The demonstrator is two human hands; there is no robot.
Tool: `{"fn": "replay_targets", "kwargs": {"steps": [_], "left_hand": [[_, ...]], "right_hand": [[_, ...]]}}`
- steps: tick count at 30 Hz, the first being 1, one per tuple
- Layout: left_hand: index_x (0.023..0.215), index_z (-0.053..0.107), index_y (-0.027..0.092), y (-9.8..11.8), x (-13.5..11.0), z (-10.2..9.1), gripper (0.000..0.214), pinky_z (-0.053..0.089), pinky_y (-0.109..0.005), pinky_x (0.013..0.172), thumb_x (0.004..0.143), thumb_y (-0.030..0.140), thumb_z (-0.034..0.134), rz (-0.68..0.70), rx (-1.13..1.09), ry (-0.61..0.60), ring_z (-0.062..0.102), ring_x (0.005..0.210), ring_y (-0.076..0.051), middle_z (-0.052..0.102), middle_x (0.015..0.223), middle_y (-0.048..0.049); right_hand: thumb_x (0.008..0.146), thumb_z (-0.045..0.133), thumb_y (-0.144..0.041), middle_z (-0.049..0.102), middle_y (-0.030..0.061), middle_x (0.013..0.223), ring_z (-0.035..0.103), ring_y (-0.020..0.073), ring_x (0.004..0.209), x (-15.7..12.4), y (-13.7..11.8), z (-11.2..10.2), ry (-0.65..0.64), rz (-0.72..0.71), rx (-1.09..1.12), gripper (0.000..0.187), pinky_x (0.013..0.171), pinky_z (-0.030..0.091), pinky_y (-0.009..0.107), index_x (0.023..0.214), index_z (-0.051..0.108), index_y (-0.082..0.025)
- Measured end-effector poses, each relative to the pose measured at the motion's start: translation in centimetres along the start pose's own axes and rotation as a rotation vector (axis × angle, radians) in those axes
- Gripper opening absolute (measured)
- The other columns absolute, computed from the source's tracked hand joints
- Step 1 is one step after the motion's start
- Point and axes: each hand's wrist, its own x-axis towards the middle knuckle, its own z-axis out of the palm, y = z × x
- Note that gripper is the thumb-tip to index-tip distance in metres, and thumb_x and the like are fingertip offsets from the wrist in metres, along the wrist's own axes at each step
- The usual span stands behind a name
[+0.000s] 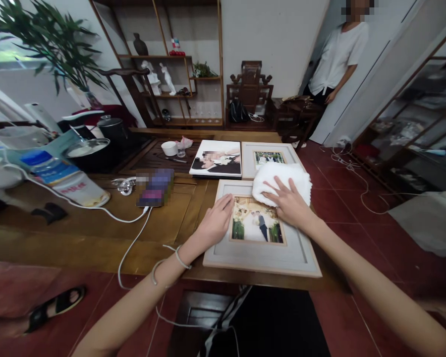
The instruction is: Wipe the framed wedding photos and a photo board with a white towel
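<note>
A light wooden picture frame (217,258) with a wedding photo in its middle lies flat at the table's front edge. My left hand (217,220) is on the frame's left side, its fingers held together over the border and its fingertips beside the photo. My right hand (292,201) presses a bunched white towel (301,181) against the frame's upper right part, fingers spread over the cloth. Under the towel, that corner is hidden. Just behind lies a second pale frame (248,161) with a smaller photo, partly covered by the towel. A photo panel (226,166) lies to its left.
On the wooden table (163,235) stand a large blue-capped bottle (78,186), a phone (156,188) on a white cable, a white cup (169,148) and a black pot (113,130). A person (338,59) in a white top stands at the back right.
</note>
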Motion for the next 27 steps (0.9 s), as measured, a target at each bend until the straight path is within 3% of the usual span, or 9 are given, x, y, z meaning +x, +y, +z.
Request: {"fn": "replay_targets", "kwargs": {"steps": [3,6,12,16,20,24,27], "left_hand": [[0.140,0.039,0.014,-0.1,0.0,0.1,0.043,0.035,-0.045,0.110,0.098,0.021,0.030,0.000,0.002,0.002,0.032,0.139,-0.023,0.039,0.148,-0.0139],[0.140,0.038,0.013,-0.1,0.0,0.2,0.044,0.036,-0.044,0.110,0.097,0.020,0.030,-0.002,0.009,0.002,0.032,0.140,-0.023,0.038,0.148,-0.0134],[0.139,0.040,0.013,0.0,0.0,0.3,0.044,0.036,-0.043,0.111,0.097,0.020,0.030,-0.006,0.003,0.014,0.032,0.139,-0.022,0.040,0.147,-0.0132],[0.140,0.039,0.012,0.0,0.0,0.2,0.045,0.034,-0.043,0.112,0.097,0.019,0.031,0.009,0.008,0.014,0.031,0.139,-0.023,0.039,0.148,-0.0134],[0.140,0.038,0.011,-0.1,0.1,0.2,0.045,0.034,-0.045,0.112,0.097,0.020,0.030,0.018,0.014,-0.007,0.031,0.140,-0.023,0.039,0.148,-0.0140],[0.140,0.039,0.012,-0.1,0.1,0.1,0.044,0.033,-0.045,0.112,0.097,0.020,0.031,0.018,0.014,-0.007,0.030,0.140,-0.023,0.038,0.148,-0.0139],[0.140,0.038,0.014,-0.2,0.0,0.1,0.044,0.034,-0.046,0.111,0.097,0.020,0.031,0.024,0.011,-0.003,0.030,0.140,-0.024,0.038,0.148,-0.0136]], "right_hand": [[0.068,0.043,0.001,0.036,0.0089,0.150,0.021,0.0408,0.139,-0.5,-1.0,-0.2,-0.053,-0.024,0.002,0.067,0.105,0.018,0.069,0.132,0.054,-0.016],[0.067,0.042,0.002,0.037,0.0075,0.149,0.022,0.0403,0.138,-3.0,-3.7,-1.3,-0.133,-0.042,0.087,0.068,0.106,0.019,0.068,0.131,0.055,-0.018],[0.054,0.045,0.001,0.034,0.0002,0.151,0.026,0.0404,0.137,-9.6,-10.0,-6.8,-0.372,-0.099,0.366,0.087,0.102,0.027,0.071,0.133,0.052,-0.033],[0.048,0.042,0.001,0.031,-0.0043,0.152,0.023,0.0351,0.139,-10.4,-11.7,-8.4,-0.424,-0.156,0.465,0.091,0.106,0.026,0.067,0.130,0.053,-0.035],[0.055,0.040,0.004,0.031,-0.0007,0.152,0.018,0.0300,0.142,-8.2,-9.8,-5.5,-0.276,-0.085,0.402,0.086,0.110,0.022,0.062,0.134,0.051,-0.029],[0.062,0.042,0.001,0.035,0.0082,0.151,0.019,0.0352,0.141,-4.6,-5.5,-1.7,-0.092,0.039,0.189,0.075,0.108,0.017,0.067,0.133,0.053,-0.020],[0.067,0.042,0.000,0.033,0.0099,0.152,0.020,0.0376,0.140,-1.6,-2.3,-0.3,-0.020,0.084,0.063,0.071,0.105,0.019,0.069,0.135,0.050,-0.018]]}}
